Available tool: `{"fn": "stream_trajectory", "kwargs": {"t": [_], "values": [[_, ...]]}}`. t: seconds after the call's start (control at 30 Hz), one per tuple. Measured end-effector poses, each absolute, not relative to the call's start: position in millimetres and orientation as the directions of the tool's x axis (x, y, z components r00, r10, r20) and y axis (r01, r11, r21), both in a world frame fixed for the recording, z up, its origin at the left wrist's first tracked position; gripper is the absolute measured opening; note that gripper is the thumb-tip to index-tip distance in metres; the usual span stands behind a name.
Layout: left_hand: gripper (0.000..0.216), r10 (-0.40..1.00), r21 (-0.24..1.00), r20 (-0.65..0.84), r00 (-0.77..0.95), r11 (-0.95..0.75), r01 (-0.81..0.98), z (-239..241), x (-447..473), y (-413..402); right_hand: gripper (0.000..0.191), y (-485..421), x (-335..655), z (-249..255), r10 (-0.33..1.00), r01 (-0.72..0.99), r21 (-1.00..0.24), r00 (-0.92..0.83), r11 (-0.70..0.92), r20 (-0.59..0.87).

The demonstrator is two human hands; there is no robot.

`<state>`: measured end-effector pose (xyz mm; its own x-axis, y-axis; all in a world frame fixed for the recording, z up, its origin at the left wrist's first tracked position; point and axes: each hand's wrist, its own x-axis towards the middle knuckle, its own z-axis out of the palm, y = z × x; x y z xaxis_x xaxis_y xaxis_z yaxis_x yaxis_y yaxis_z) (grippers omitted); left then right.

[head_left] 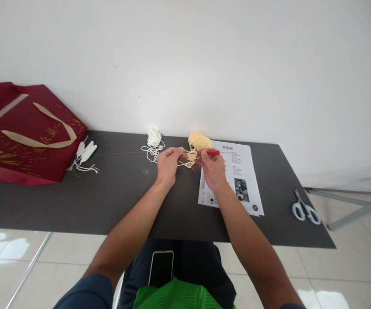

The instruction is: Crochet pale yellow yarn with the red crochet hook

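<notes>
Above the middle of the table, my left hand is closed, its fingertips pinching a small cream crochet piece. My right hand grips a crochet hook by its red handle, and the hook's tip points left at the piece. The tip itself is too small to make out. Loose cream yarn hangs around the piece, with a small red bit just below it. Behind my hands lies a pale yellow ball of yarn. A white yarn bundle with loose strands rests to its left.
Printed sheets lie beneath my right hand. Scissors sit near the right edge of the dark table. At left are white pieces with loose strands and a red gift bag. A phone rests on my lap.
</notes>
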<state>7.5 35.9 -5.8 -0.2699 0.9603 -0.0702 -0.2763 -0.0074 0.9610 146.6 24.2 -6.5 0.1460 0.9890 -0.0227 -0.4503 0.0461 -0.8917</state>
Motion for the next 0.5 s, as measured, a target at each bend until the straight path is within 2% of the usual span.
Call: {"fn": "stream_trajectory", "kwargs": {"t": [0.13,0.2,0.27,0.3,0.37,0.43,0.5], "values": [[0.021,0.932,0.994,-0.062,-0.356,0.026,-0.106,-11.2,-1.0,41.2,0.035,24.4,150.4,-4.6,0.984,-0.505,-0.859,0.178,0.082,-0.011],[0.023,0.939,0.997,-0.041,-0.341,0.063,0.053,-13.3,-6.8,43.1,0.036,24.3,153.2,-3.4,0.988,-0.535,-0.843,0.154,0.061,-0.026],[0.015,0.954,0.981,-0.011,-0.301,0.068,0.180,-13.6,-11.8,44.0,0.035,23.9,155.8,-2.4,0.991,-0.571,-0.821,0.121,0.017,-0.063],[0.006,0.957,0.968,0.032,-0.287,0.041,0.246,-13.1,-13.4,44.0,0.035,23.7,156.9,-2.0,0.991,-0.592,-0.806,0.103,-0.008,-0.086],[0.023,0.962,0.942,0.149,-0.229,-0.068,0.327,-10.9,-13.6,43.0,0.032,23.5,158.5,-1.9,0.990,-0.634,-0.772,0.068,-0.051,-0.122],[0.034,0.975,0.963,0.198,-0.101,-0.175,0.205,-8.2,-10.2,40.4,0.028,23.6,159.0,-2.8,0.991,-0.656,-0.750,0.029,-0.082,-0.134],[0.034,0.984,0.986,0.153,0.095,-0.145,-0.083,-6.1,-4.9,36.8,0.024,23.8,158.4,-4.0,0.992,-0.644,-0.759,0.002,-0.092,-0.122]]}}
